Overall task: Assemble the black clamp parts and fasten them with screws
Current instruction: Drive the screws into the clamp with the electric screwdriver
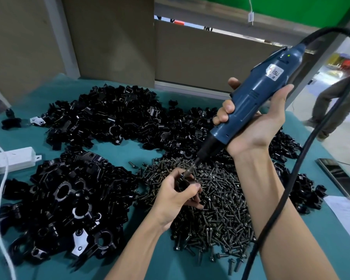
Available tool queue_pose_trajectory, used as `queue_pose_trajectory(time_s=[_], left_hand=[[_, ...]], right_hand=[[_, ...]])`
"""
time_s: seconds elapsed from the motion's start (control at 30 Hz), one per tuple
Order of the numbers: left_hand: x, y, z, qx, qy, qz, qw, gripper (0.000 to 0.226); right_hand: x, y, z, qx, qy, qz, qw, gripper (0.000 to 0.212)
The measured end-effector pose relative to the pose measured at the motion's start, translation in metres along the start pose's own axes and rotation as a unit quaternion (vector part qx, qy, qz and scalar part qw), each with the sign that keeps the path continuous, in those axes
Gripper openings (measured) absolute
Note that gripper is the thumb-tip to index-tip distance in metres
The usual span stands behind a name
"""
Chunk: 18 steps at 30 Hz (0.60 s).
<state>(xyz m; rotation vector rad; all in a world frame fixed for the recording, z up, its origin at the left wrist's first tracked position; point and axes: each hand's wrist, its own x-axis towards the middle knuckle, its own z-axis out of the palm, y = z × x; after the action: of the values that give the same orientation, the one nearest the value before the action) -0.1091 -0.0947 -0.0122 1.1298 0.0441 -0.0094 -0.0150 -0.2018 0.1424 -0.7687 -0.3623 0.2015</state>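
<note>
Black glossy clamp (182, 184) pinched in left hand (175, 202); right hand (258, 128) holds blue screwdriver (251, 93) in full grip.

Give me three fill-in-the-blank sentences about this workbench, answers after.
1. The right hand grips a ___ electric screwdriver.
2. The left hand holds a ___ clamp part against its bit.
3. The white power strip lies at the picture's ___ edge.
Answers: blue; black; left.
</note>
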Motion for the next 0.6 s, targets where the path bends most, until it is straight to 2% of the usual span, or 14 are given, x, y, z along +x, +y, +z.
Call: queue_pose_trajectory(time_s=[0.2, 0.23, 0.33, 0.37, 0.5, 0.6], left_hand=[[0.001, -0.002, 0.001, -0.006, 0.006, -0.007, 1.000, 0.017], [0.002, -0.002, 0.001, -0.012, 0.008, -0.006, 1.000, 0.016], [0.002, -0.002, -0.002, -0.016, 0.011, 0.002, 1.000, 0.016], [0.002, -0.002, -0.002, -0.011, 0.008, 0.002, 1.000, 0.016], [0.003, -0.004, -0.003, 0.050, 0.022, 0.007, 0.998, 0.018], [0.002, -0.003, -0.003, 0.036, 0.024, -0.002, 0.999, 0.019]], right_hand=[[-0.001, 0.000, 0.005, -0.034, 0.036, 0.004, 0.999, 0.091], [-0.001, 0.000, 0.006, -0.055, 0.055, -0.001, 0.997, 0.084], [-0.001, 0.002, 0.011, -0.125, 0.118, -0.013, 0.985, 0.033], [0.000, 0.002, 0.013, -0.140, 0.134, -0.015, 0.981, 0.025], [0.003, 0.003, 0.013, -0.165, 0.184, -0.023, 0.969, 0.022], [0.004, 0.004, 0.010, -0.155, 0.209, -0.027, 0.965, 0.019]])
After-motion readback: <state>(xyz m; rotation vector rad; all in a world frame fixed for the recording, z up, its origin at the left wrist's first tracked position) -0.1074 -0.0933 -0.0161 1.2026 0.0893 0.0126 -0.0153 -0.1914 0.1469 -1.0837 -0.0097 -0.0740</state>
